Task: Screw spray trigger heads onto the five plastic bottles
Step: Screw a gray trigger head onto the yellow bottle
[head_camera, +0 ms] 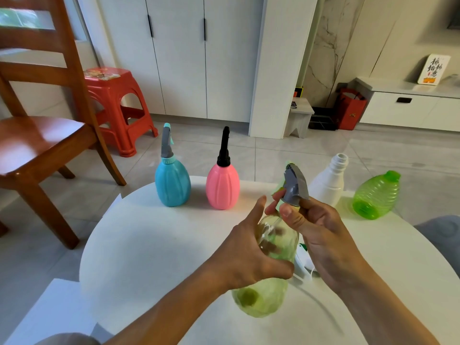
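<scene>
left hand (251, 247) wrapped round the belly of the pale green bottle (263, 295), fingers curled behind the clear wall, thumb up; bottle lifted over the white table (149, 245), tilted, long axis running from near edge up and away toward the neck. right hand (321, 232) pinching the collar just under the grey trigger head (295, 185), thumb and fingers closed on it, directly atop the neck, so collar and neck in line; right hand nearer the thread, left merely steadying. probably mid-twist, seating not visible.

counted: five bottles. blue bottle (172, 183) and pink bottle (222, 188) upright at the far edge, each capped already. white bottle (328, 180) upright, neck bare. ribbed green bottle (375, 195) on its side, mouth toward the viewer, no head. one spare white head (305, 260) lying behind the right wrist, partly hidden; no fifth head in view.
</scene>
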Action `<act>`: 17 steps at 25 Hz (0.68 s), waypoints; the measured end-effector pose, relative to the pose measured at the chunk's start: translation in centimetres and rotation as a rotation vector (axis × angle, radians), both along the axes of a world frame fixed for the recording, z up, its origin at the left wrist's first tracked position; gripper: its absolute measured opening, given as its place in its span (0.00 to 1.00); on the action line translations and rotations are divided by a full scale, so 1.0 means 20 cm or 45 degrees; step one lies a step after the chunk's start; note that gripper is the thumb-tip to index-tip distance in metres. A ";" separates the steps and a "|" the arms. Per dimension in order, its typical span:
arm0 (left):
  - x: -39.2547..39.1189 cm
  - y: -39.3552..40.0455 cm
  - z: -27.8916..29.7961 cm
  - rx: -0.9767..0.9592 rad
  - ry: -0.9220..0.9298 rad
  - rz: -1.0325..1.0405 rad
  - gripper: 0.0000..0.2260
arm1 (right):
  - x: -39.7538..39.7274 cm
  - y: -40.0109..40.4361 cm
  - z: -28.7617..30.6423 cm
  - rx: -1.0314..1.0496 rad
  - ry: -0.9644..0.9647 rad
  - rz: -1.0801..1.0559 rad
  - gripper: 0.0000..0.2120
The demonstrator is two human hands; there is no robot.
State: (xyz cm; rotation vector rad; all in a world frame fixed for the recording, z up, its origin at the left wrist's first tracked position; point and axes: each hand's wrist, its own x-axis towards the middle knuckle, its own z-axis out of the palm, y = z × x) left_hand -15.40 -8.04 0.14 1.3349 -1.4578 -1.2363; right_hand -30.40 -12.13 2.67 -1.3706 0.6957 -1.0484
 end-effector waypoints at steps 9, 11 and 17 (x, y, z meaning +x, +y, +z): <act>0.08 -0.08 -0.04 0.183 -0.264 0.139 0.60 | -0.07 -0.26 0.10 -0.283 0.263 -0.362 0.09; 0.08 -0.08 -0.05 0.179 -0.365 0.182 0.52 | -0.03 -0.37 0.14 -0.429 0.378 -0.424 0.09; 0.06 -0.05 -0.04 -0.046 -0.741 0.134 0.38 | 0.15 -0.64 0.06 -0.500 0.599 -0.570 0.08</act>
